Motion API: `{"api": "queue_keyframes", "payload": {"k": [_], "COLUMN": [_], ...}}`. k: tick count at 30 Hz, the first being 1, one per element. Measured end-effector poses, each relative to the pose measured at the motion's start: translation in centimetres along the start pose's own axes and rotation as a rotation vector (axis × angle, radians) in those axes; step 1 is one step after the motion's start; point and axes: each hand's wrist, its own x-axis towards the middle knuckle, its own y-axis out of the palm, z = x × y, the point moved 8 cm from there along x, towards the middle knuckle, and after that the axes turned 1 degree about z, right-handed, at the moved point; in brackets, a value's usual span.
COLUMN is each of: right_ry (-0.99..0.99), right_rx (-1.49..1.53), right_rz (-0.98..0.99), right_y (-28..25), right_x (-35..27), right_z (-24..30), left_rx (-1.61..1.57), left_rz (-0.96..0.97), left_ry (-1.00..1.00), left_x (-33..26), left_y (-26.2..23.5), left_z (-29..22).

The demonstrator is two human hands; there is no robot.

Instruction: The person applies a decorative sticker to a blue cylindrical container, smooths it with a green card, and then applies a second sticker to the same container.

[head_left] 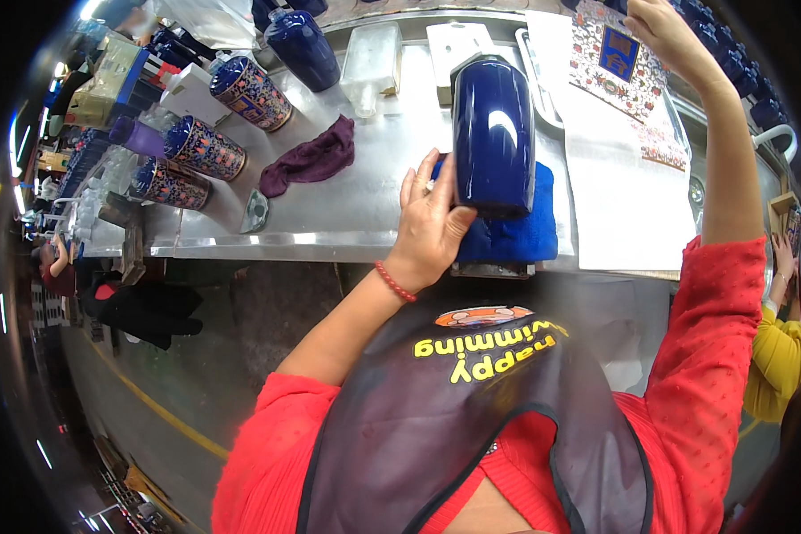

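Note:
A glossy dark-blue ceramic bottle (494, 138) lies on its side on a blue cloth (543, 209) near the table's front edge. My left hand (427, 218) holds its left side near the base, fingers along the wall and thumb by the bottom edge. My right hand (672, 40) is stretched to the far right, its fingers curled together above a sheet of floral decals (618, 67) with a blue panel. What those fingers hold, if anything, is too small to make out. Under the decals lies white paper (618, 200).
Several floral-patterned blue bottles (251, 93) stand at the left, with a plain blue bottle (303, 49) behind. A purple rag (311, 156) lies on the metal table (356, 214). A clear box (371, 58) sits at the back. A person in a yellow sleeve (774, 365) is at right.

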Motion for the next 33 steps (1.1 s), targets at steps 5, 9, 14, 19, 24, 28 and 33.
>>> {"api": "queue_keyframes", "payload": {"k": [5,9,14,19,24,28,33], "right_ry": [0.107,0.099,0.204,0.113,0.158,0.034,-0.188], "right_rx": [0.002,0.005,0.044,0.019,0.017,0.066,0.126], "right_rz": [0.142,0.138,0.184,0.135,0.142,0.074,-0.035], "right_y": [-1.1,-2.1,-2.5,-2.8,-3.0,-3.8,-4.2], "right_x": [-0.2,-0.7,-1.3,-1.9,-2.8,-3.1,-2.8], "right_z": [1.9,2.7,2.0,2.9,2.6,3.3,5.2], "left_rx": [0.297,0.359,0.280,0.462,0.457,0.387,0.345], "left_rz": [-0.043,-0.071,-0.045,-0.044,-0.066,-0.055,-0.041], "left_ry": [0.032,0.177,0.112,0.207,0.203,0.168,0.142], "left_x": [-0.4,1.4,1.9,1.2,0.6,0.0,0.0], "left_y": [1.0,0.4,-1.0,0.6,0.5,0.6,0.6], "left_z": [-1.8,-3.3,-1.9,-3.1,-2.3,-1.8,-1.8]}}
